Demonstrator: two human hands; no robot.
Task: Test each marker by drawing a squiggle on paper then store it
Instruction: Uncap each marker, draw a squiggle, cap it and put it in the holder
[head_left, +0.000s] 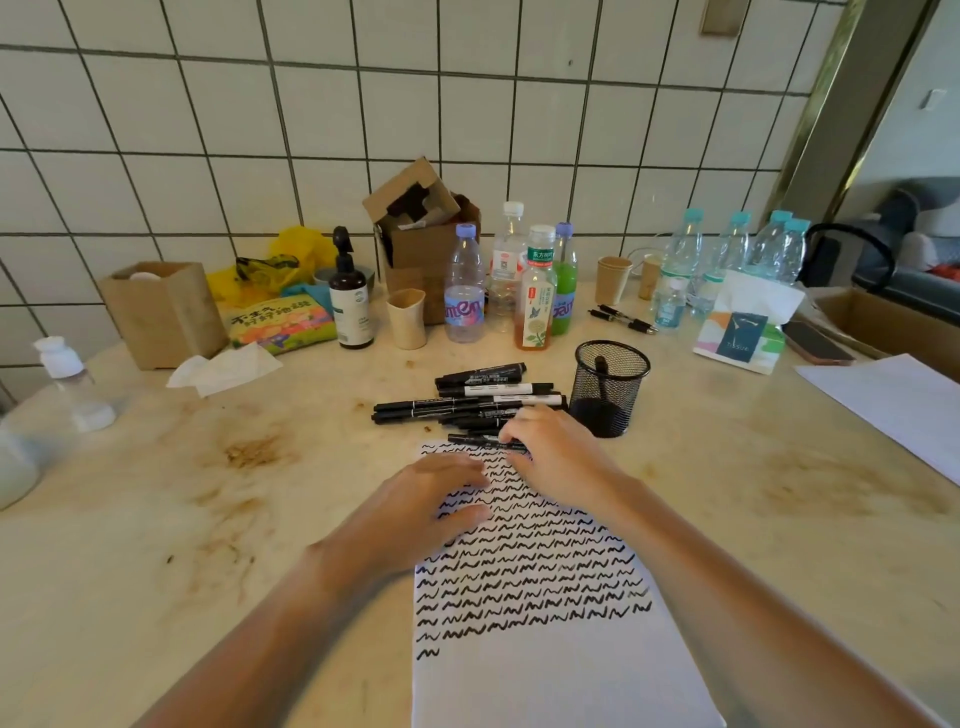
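A white sheet of paper (545, 665) lies in front of me, its upper part filled with rows of black squiggles. My left hand (426, 499) rests flat on the sheet's upper left with straight fingers. At the sheet's top edge my right hand (550, 447) curls its fingers round a black marker (475, 439) lying there. Just beyond it lies a pile of several black markers (467, 400). A black mesh pen cup (609, 387) stands to the right of the pile with one marker in it.
Bottles (465, 291), paper cups (406, 318), a cardboard box (421, 228), a snack bag (280, 325) and a tissue (223, 369) crowd the back of the stained table (208, 493). Another white sheet (893, 400), a tissue pack (743, 332) and a phone (815, 343) lie at right.
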